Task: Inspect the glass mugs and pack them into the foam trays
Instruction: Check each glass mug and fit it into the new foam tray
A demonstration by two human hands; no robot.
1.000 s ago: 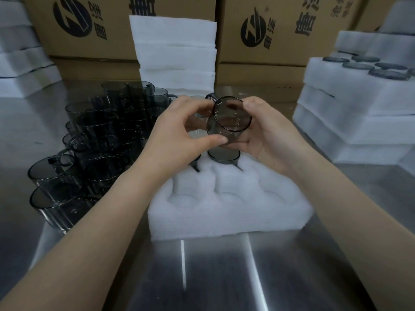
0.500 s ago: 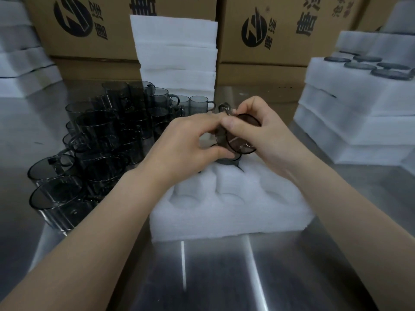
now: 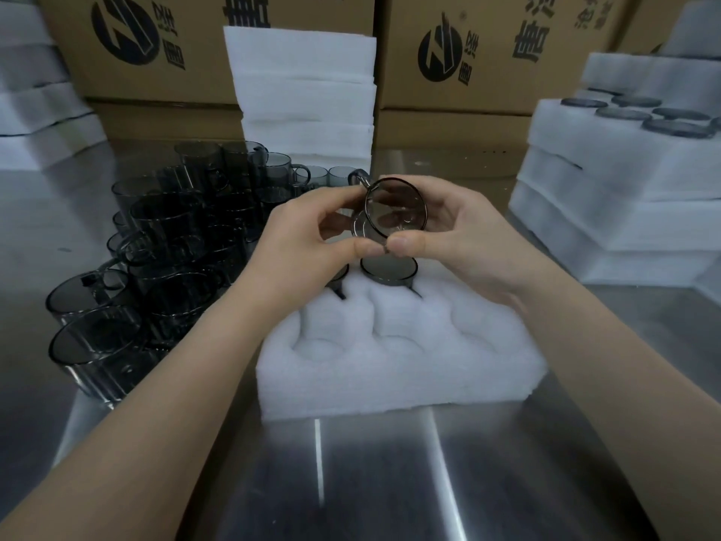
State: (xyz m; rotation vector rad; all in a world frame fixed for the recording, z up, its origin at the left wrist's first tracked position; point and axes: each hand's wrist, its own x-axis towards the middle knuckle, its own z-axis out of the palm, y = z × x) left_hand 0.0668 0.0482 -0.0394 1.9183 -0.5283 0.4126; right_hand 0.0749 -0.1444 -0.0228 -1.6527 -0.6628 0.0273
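Barely begun: two packed mugs [image 3: 388, 272] sit in the foam tray [image 3: 390, 370]. The left hand [image 3: 308, 232] and right hand [image 3: 462, 236] pinch a third mug [image 3: 395, 210] between curled fingers. Many loose mugs [image 3: 164, 236] wait by the worktop's [image 3: 390, 482] left edge.

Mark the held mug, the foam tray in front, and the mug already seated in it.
held mug [image 3: 394, 206], head view, round end facing the camera.
foam tray [image 3: 390, 380], head view, front wall.
seated mug [image 3: 388, 270], head view, top face.

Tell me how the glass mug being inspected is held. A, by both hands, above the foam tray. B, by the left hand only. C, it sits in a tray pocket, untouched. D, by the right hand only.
A: the left hand and the right hand both grip the mug above the foam tray.
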